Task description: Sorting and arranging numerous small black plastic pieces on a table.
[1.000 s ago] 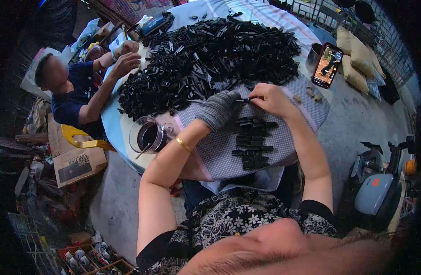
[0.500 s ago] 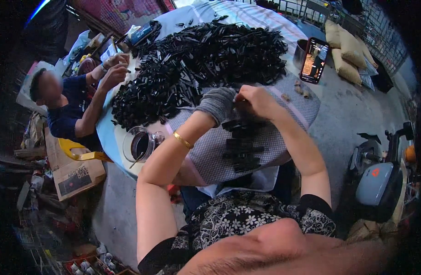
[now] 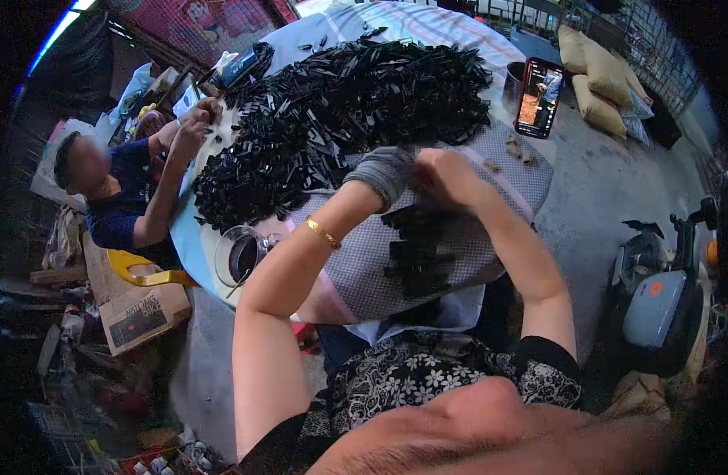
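Note:
My left hand [image 3: 386,172] wears a grey knitted glove and a gold bracelet sits on its wrist. My bare right hand [image 3: 447,178] meets it over the near edge of a big heap of small black plastic parts [image 3: 340,103]. The two hands are blurred and close together; what lies between the fingers cannot be made out. Just below them a short column of black parts [image 3: 418,249] lies in rows on a grey checked cloth [image 3: 356,261] that covers the near part of the table.
A person in a dark blue shirt [image 3: 114,210] sits at the table's left side, hands [image 3: 194,123] on the heap's edge. A glass jar [image 3: 239,255] stands at the table's near-left rim. A lit phone [image 3: 541,96] leans far right. A scooter [image 3: 657,301] stands at right, a cardboard box [image 3: 134,313] at left.
The view has tilted, so everything sits a little lower and nearer. My hands stay together above the rows of black parts. The seated person's hands have lifted slightly at the heap.

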The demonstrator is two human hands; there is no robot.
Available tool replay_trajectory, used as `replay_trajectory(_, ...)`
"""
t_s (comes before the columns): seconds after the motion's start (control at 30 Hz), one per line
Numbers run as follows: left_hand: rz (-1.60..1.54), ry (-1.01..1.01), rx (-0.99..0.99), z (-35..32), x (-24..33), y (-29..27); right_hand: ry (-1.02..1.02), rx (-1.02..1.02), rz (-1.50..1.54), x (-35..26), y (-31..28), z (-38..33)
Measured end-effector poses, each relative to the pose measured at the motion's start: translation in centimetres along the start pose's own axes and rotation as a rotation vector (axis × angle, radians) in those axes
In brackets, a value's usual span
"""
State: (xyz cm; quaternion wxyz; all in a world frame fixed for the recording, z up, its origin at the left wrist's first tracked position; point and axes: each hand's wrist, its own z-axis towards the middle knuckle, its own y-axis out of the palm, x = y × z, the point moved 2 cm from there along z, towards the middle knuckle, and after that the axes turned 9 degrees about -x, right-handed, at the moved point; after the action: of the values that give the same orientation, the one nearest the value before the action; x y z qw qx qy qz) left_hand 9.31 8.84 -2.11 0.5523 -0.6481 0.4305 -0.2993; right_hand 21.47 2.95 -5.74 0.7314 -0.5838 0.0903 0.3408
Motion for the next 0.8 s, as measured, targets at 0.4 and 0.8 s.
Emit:
replay_trajectory(0.4, -0.003, -0.023, -0.010, 0.0, 0.0, -0.1, 0.075, -0.026, -0.041, 1.1, 0.0, 0.1)
replay_trajectory(0.8, -0.662, 0.127, 0.303, -4.3, -2.0, 3.0, 0.063, -0.264, 0.481, 1.3, -0.7, 0.4)
